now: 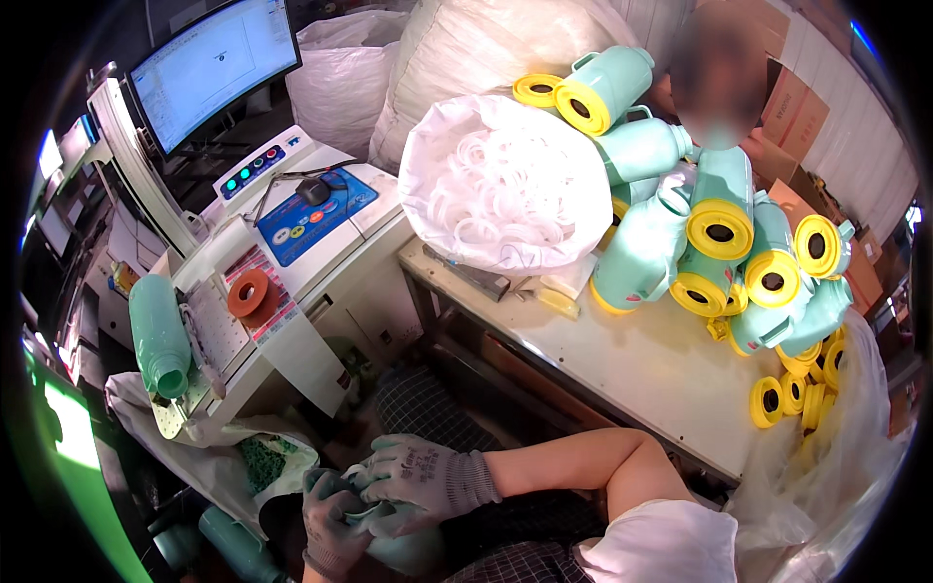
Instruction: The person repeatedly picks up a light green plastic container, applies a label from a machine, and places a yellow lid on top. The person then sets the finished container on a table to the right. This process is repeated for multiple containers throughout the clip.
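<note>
From my remote seat I have both hands close together over the checked lap [505, 564]: the left hand [335, 525] and the right hand [413, 476], in grey gloves, curl their fingers inward and pinch the pale edge of what looks like a mint-green jug [403, 552], though I cannot tell whether a small tool hides between them. I judge the step in hand to be trimming or fitting at that edge; the next move calls for a firm left grip while the right works around it. Nearby, a bag holds green scraps [262, 462]. On the pale counter [622, 379], yellow-ended jugs [719, 228] lie heaped beside a white sack [420, 185] of translucent rings [496, 189], with loose yellow lids [766, 400] at the right end. A person [717, 97] is behind the heap; to the left, a monitor [219, 73] overlooks a workstation bearing an orange-brown roll [240, 309]
</note>
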`<state>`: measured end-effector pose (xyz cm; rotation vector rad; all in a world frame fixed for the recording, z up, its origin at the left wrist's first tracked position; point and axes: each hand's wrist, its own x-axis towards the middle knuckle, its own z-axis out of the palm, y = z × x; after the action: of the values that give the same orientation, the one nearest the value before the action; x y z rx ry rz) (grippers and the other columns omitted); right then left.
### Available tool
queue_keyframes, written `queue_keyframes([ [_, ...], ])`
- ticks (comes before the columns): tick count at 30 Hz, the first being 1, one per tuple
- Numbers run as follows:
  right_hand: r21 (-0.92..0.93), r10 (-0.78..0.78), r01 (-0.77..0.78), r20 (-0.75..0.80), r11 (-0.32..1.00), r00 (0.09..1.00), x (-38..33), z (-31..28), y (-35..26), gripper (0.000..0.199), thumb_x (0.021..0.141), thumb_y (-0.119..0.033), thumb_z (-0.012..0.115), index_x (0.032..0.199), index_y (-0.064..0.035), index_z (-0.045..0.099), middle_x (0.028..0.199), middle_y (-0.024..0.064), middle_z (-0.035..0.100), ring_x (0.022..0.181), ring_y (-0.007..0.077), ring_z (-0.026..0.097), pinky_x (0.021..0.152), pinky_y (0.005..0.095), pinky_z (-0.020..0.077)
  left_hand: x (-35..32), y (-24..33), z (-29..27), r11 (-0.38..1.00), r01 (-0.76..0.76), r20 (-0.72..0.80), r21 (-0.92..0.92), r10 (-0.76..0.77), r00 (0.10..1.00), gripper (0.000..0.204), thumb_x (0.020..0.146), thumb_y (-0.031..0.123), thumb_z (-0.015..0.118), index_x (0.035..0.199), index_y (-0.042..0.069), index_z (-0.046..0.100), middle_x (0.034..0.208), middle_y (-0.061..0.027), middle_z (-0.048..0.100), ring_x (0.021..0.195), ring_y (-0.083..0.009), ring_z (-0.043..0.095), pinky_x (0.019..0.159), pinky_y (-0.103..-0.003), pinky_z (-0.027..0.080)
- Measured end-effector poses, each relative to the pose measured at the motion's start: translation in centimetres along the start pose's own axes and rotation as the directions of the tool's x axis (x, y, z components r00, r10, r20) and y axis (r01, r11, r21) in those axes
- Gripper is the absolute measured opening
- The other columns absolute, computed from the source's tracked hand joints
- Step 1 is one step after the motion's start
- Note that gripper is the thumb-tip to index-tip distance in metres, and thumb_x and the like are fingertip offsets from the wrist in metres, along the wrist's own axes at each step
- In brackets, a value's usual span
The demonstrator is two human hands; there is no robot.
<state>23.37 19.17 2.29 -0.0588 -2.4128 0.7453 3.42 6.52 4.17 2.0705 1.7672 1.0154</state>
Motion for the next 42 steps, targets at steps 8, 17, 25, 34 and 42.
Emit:
queue_keyframes([
  [8, -0.054, 0.227, -0.221, 0.283, 0.974, 0.932, -0.2, -3.3, -2.3, 0.054, 0.083, -0.053, 0.081, 0.108, -0.0051, 0.075, 0.120, 0.0129, 0.070, 0.111, 0.0321, 0.066, 0.097, 0.0475, 0.0531, 2.3, 2.8, -0.2, 0.990, -0.059, 0.180, 0.127, 0.035, 0.983, 0.029, 0.059, 0.035, 0.095, 0.069, 0.017, 0.075, 0.080, 0.0019, 0.070, 0.089, -0.0295, 0.061, 0.082, -0.044, 0.048],
  [17, 0.201, 0.335, -0.373, 0.197, 0.906, 0.921, -3.0, -1.4, -2.9, 0.046, 0.091, -0.046, 0.076, 0.111, -0.0050, 0.072, 0.117, 0.0158, 0.070, 0.100, 0.0365, 0.074, 0.089, 0.0486, 0.0578, 2.5, 5.4, 0.0, 0.879, -0.136, 0.179, 0.456, 0.060, 0.982, 0.040, 0.078, 0.041, 0.079, 0.105, 0.013, 0.076, 0.087, -0.0027, 0.074, 0.092, -0.0280, 0.065, 0.091, -0.049, 0.046],
  [25, -0.159, 0.157, -0.157, -0.011, 0.975, 0.988, -3.2, 0.8, -3.0, 0.035, 0.097, -0.045, 0.070, 0.105, -0.0114, 0.072, 0.107, 0.0119, 0.069, 0.086, 0.0274, 0.071, 0.079, 0.0428, 0.0555, 7.8, 6.1, -2.6, 0.766, -0.341, 0.598, 0.545, -0.070, 0.798, 0.024, 0.086, 0.033, 0.072, 0.102, 0.017, 0.079, 0.095, -0.0077, 0.073, 0.102, -0.0319, 0.064, 0.090, -0.049, 0.048],
  [34, 0.112, 0.284, -0.296, 0.111, 0.949, 0.952, -3.0, -1.4, -2.5, 0.033, 0.098, -0.043, 0.072, 0.102, -0.0099, 0.074, 0.100, 0.0087, 0.073, 0.088, 0.0296, 0.074, 0.077, 0.0430, 0.0583, 11.4, 2.3, -1.7, 0.943, -0.220, 0.868, 0.249, -0.117, 0.482, 0.026, 0.083, 0.037, 0.076, 0.096, 0.015, 0.080, 0.116, -0.0080, 0.067, 0.117, -0.0300, 0.062, 0.099, -0.044, 0.053],
  [42, 0.088, 0.293, -0.294, 0.021, 0.952, 0.956, -3.0, -0.3, -1.9, 0.030, 0.091, -0.036, 0.081, 0.105, -0.0102, 0.075, 0.104, 0.0097, 0.073, 0.089, 0.0316, 0.074, 0.079, 0.0442, 0.0580, 11.4, 5.0, 0.7, 0.792, -0.292, 0.792, 0.537, -0.354, 0.497, 0.020, 0.093, 0.021, 0.067, 0.107, 0.011, 0.077, 0.111, -0.0118, 0.072, 0.106, -0.0309, 0.074, 0.089, -0.041, 0.059],
])
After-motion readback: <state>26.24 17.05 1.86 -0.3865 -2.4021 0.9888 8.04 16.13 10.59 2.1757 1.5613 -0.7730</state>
